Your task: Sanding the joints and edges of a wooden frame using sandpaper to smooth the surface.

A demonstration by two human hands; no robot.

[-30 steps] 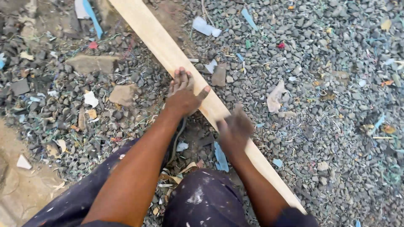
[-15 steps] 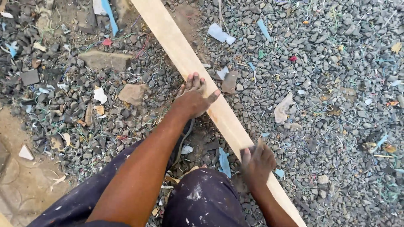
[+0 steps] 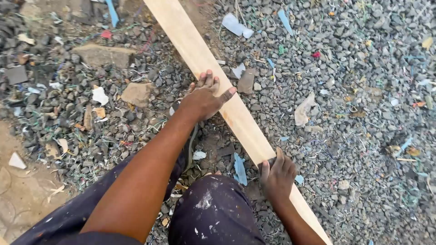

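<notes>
Left hand: fingers spread flat, pressing on the plank.
Right hand: fingers curled over the plank's edge.
Progress: plank lies on gravel, not lifted.

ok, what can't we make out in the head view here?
- Wooden plank: both ends cut off by the top and bottom frame edges in the head view, so its length is unknown.
- Left hand: palm lies flat on the plank; the contact underneath is hidden.
- Right hand: fingertips curl over the plank's edge, out of sight.
- Gravel litter: scraps too small to identify.
</notes>
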